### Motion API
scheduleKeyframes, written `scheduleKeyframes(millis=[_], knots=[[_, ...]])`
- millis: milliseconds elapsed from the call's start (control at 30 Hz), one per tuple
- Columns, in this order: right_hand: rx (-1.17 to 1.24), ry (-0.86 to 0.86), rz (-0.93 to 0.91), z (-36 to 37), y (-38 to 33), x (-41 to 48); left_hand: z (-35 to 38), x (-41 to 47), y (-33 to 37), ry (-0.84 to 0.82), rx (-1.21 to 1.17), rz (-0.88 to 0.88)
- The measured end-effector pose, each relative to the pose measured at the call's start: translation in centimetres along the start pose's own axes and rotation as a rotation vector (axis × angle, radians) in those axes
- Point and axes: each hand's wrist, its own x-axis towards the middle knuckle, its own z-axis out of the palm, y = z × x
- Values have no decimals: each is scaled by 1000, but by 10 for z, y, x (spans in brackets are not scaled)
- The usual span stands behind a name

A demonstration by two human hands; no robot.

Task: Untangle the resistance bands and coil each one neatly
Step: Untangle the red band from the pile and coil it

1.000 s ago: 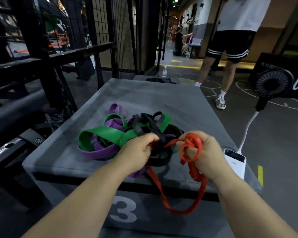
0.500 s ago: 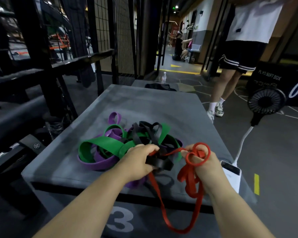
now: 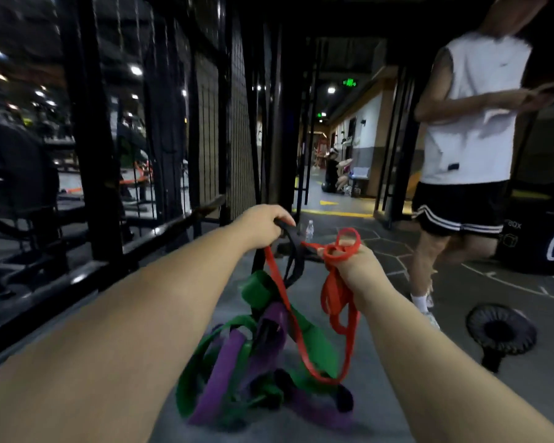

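Note:
My left hand (image 3: 264,227) is raised and grips the black band (image 3: 293,263), which hangs down from it. My right hand (image 3: 354,268) holds bunched loops of the red band (image 3: 333,294); one red strand runs across to my left hand and a long loop droops below. Under both hands hangs the knot of the green band (image 3: 258,289) and the purple band (image 3: 219,375), blurred, its lower end trailing on the grey box top (image 3: 304,279).
A person in a white top and black shorts (image 3: 461,161) stands close on the right. A black fan (image 3: 501,330) stands at lower right, a black plyo box (image 3: 544,247) behind it. Black racks and mesh (image 3: 205,123) run along the left. A water bottle (image 3: 310,230) stands on the floor ahead.
Both hands have risen well above the box, lifting the tangle so it now hangs stretched below them. The view has tilted up and the person at right has come nearer.

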Motion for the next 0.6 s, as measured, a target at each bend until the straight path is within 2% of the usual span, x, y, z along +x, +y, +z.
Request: scheduleKeyframes(millis=[167,233,367,600], knots=[[28,-42,-113,9,-73,30,-69,38,45,231,-56,48],[6,-89,-139,11,-90,32,-77,46,51,258,-102,33],[142,-181,-42,13,-83,32,-63,50,47,205,-142,-13],[403,-392,9,19,-46,20,-25,39,29,55,-69,-81]])
